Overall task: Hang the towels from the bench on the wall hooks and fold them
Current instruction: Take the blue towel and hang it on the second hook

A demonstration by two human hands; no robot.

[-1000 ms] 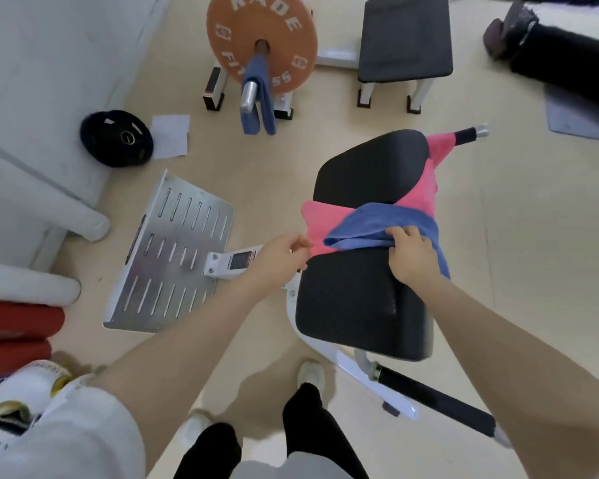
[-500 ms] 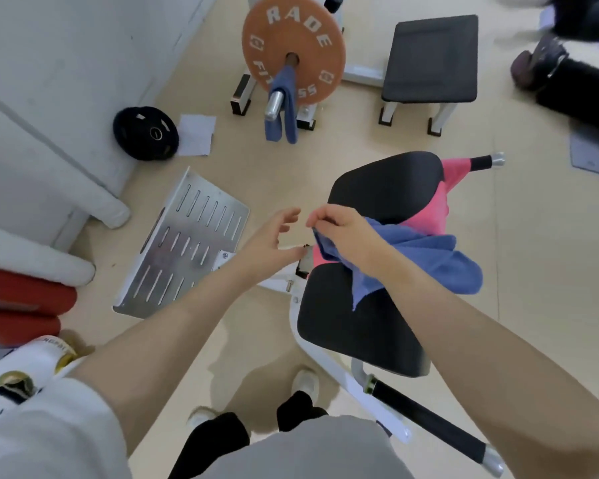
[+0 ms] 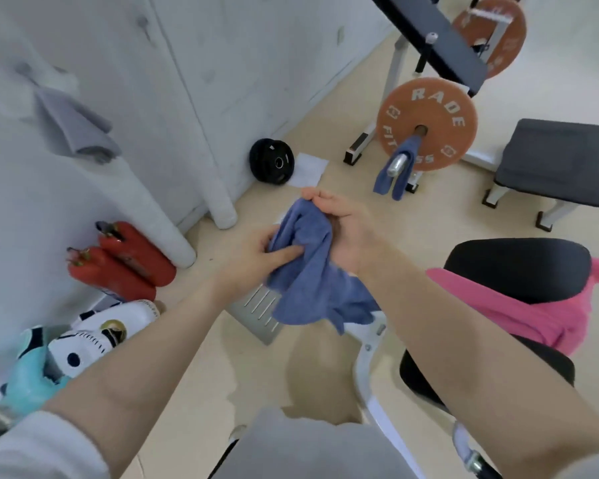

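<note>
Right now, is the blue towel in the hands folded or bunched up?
Bunched up. The blue towel hangs crumpled between the left hand and right hand, showing uneven creases and loose corners.

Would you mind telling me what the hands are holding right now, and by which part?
Both hands grip the blue towel: the right hand bunches its upper edge, the left hand pinches a fold lower down.

Both hands hold a towel above the floor, left of the bench; a second towel lies across that bench
</note>
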